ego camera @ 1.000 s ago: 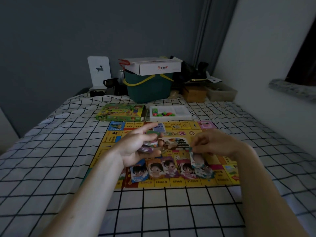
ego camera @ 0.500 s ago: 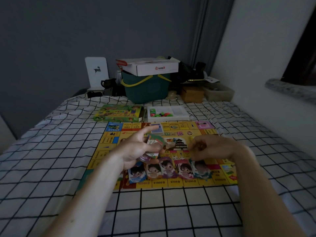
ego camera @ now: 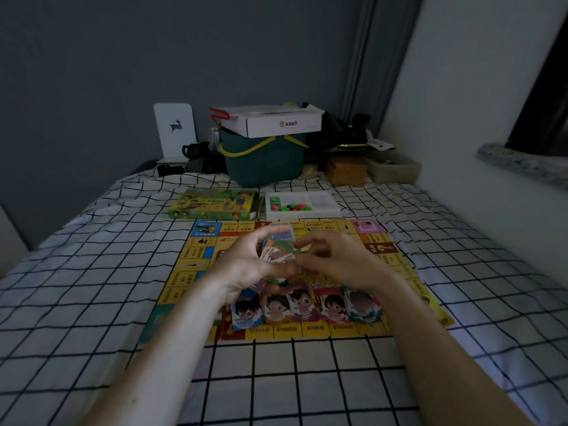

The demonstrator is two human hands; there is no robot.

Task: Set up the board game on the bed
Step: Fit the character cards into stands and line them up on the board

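We've got both hands up over the middle of the game board (ego camera: 196, 265), and the action is all around one small stack of cards (ego camera: 278, 252). Our left hand (ego camera: 246, 265) grips that stack, fingers curled round its left side and thumb underneath; the cards fan a little, tilted toward us. Our right hand (ego camera: 335, 259) comes in from the other side, fingertips pinching the right edge of the top cards, so both hands meet on the same stack. Whether the right hand holds one card or several, we cannot tell.

Just below the grip, nearer to us, a row of character cards (ego camera: 302, 304) lies side by side along the board's near edge, five of them, the leftmost partly under our left wrist. Beyond the grip, past the board's far edge, the green game box (ego camera: 212, 206) lies to the left and the white tray of coloured pieces (ego camera: 302, 206) to the right, just beside each other. The board lies flat on the checked bedsheet (ego camera: 92, 272). Well beyond the grip, a teal bucket (ego camera: 264, 164) carries a white carton (ego camera: 276, 123) on top
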